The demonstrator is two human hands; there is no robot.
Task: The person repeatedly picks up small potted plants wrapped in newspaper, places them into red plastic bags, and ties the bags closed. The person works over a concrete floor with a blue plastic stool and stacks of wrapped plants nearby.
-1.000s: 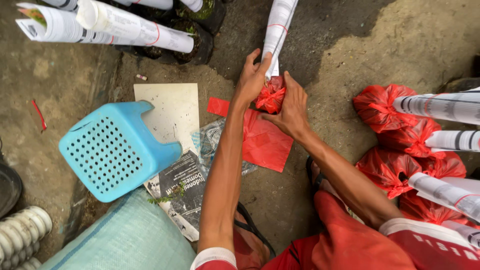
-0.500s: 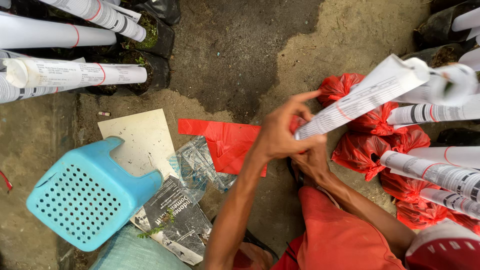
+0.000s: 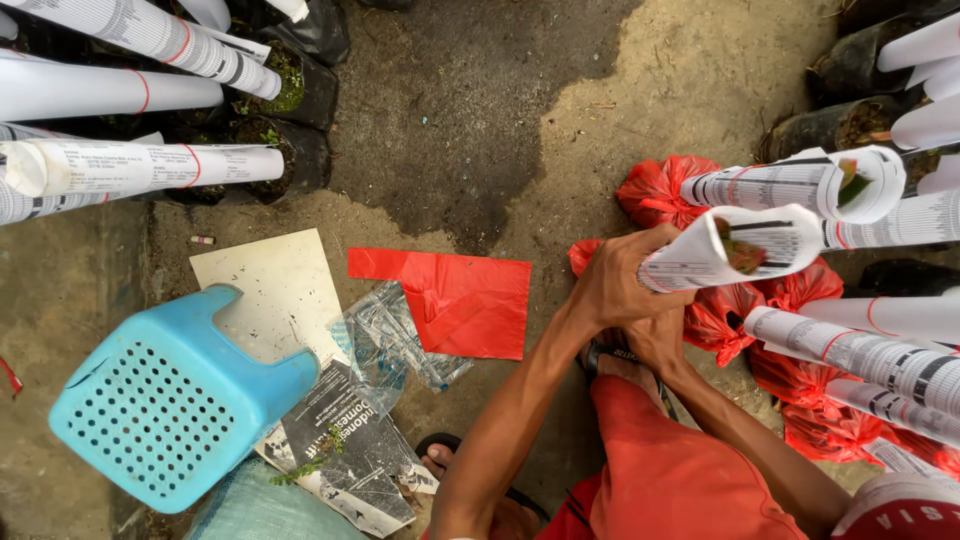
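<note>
Gripping a rolled printed-paper tube (image 3: 735,255), the left hand (image 3: 620,285) is wrapped tight round its lower part, near the other paper-wrapped plants in red plastic bags (image 3: 795,375) at the right. The right hand (image 3: 655,340) sits just beneath, its fingers hidden, so I cannot tell its grip. A flat red plastic sheet (image 3: 460,300) lies on the ground beside a light blue perforated plastic stool (image 3: 170,400)

Damp-patched dirt ground (image 3: 480,130), daylight.
</note>
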